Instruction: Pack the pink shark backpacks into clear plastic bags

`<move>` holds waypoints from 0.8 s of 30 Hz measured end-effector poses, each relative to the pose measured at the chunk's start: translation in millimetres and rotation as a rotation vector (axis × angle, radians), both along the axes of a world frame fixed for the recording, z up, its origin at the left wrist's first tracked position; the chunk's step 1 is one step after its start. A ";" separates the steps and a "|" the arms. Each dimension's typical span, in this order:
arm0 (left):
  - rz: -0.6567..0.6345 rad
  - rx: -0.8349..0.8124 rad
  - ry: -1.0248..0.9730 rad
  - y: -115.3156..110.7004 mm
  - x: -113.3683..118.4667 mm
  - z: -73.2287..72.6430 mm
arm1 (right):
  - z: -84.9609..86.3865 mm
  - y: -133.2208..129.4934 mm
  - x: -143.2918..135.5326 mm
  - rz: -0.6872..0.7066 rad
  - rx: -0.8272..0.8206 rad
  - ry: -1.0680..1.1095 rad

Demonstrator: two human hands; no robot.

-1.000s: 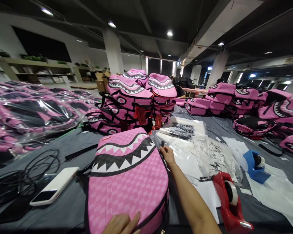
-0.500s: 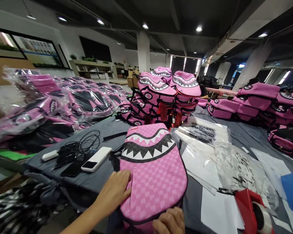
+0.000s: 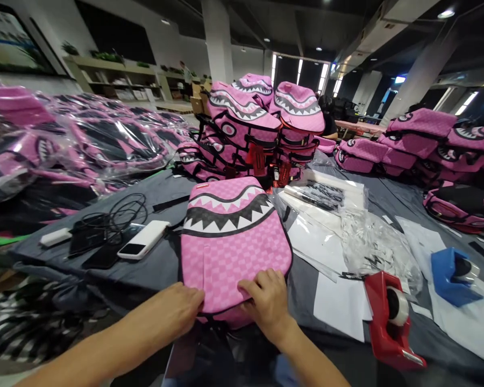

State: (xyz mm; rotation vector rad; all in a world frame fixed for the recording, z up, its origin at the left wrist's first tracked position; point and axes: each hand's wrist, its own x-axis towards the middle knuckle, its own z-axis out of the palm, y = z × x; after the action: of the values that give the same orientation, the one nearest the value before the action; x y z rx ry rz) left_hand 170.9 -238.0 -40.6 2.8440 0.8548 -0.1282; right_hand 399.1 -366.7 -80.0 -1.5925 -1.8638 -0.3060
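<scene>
A pink checkered backpack [image 3: 237,252] with a black-and-white toothed mouth print lies at the table's near edge, its lower end toward me. My left hand [image 3: 183,309] is closed on its lower left edge, fingertips curled over the rim. At the lower right edge my right hand [image 3: 266,301] grips the same backpack, thumb and fingers on the pink face near the border. The underside of the backpack is hidden.
A white power bank [image 3: 144,239] and black cables lie left. Stacked pink backpacks [image 3: 246,126] stand behind; plastic-wrapped ones [image 3: 116,140] fill the left. Clear bags [image 3: 375,247], paper, a red tape dispenser [image 3: 381,317] and a blue one [image 3: 447,277] lie right.
The view has shifted right and down. My right hand has moved up onto the backpack's lower right face, and my left hand has slid down to its lower left corner.
</scene>
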 end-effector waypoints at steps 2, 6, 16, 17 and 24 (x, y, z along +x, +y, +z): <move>-0.065 0.084 -0.026 -15.1 -8.1 2.6 | -0.5 -8.7 18.2 0.094 0.027 0.194; -0.299 0.395 -0.569 -50.5 -2.1 -5.4 | -20.2 -52.4 48.3 -0.213 0.250 0.573; -0.063 -0.173 -0.139 -124.7 125.4 -67.2 | -115.8 -60.3 21.8 -0.333 -0.002 0.377; -0.035 -0.164 -0.128 -124.4 128.7 -66.7 | -117.6 -57.3 23.8 -0.333 0.016 0.346; 0.143 -0.470 -0.088 -111.6 148.8 -54.0 | -121.9 -45.7 30.1 -0.284 0.192 0.420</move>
State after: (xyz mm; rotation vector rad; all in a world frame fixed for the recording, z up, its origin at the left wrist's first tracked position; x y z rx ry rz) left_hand 319.8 -349.6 -94.7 2.3292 0.8711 -0.1597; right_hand 429.2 -412.4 -201.9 -1.6386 -1.2575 -0.2424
